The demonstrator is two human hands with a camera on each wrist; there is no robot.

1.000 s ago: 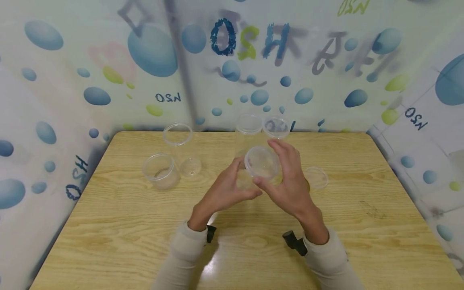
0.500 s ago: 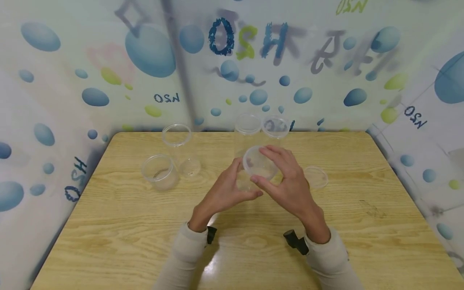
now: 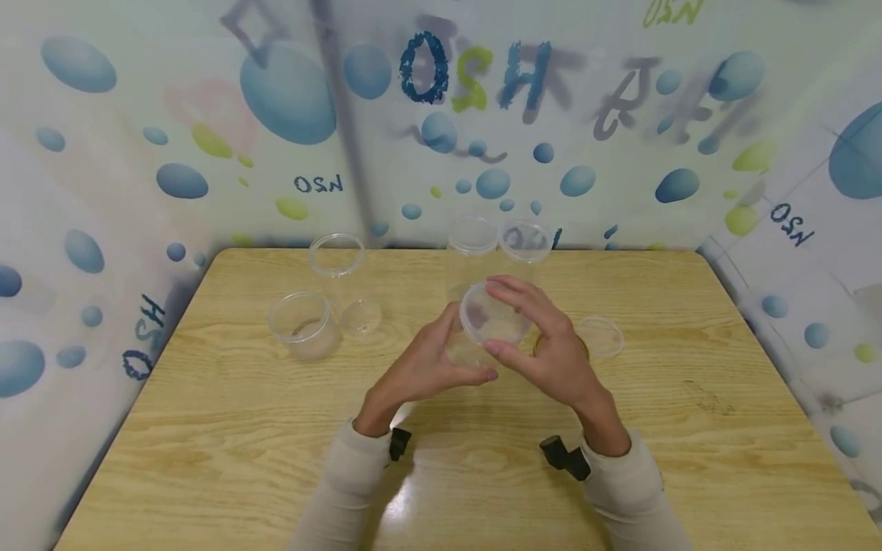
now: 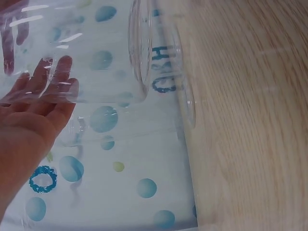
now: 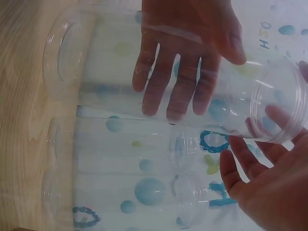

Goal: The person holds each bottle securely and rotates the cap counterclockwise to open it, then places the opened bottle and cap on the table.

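In the head view my left hand (image 3: pixel 430 356) grips a tall clear plastic jar (image 4: pixel 106 53) around its side, above the table. The right wrist view shows those fingers spread along the jar's wall. A round translucent lid (image 3: pixel 498 317) sits on the jar's upper end, facing the head camera. My right hand (image 3: pixel 554 344) holds this lid, thumb at its near edge and fingers curved over its far edge. The jar looks see-through with nothing inside. Part of a brownish round rim (image 3: pixel 584 346) shows beside the right hand, which hides most of it.
Two tall clear jars with lids, one left (image 3: pixel 472 236) and one right (image 3: pixel 525 242), stand at the table's back edge. On the left are a tall open jar (image 3: pixel 338 272) and a short clear tub (image 3: pixel 313 348). A flat clear lid (image 3: pixel 602 337) lies right.
My right fingers have moved from the lid's right far edge leftward over its top, and the thumb has shifted slightly. My left hand keeps its hold on the jar.
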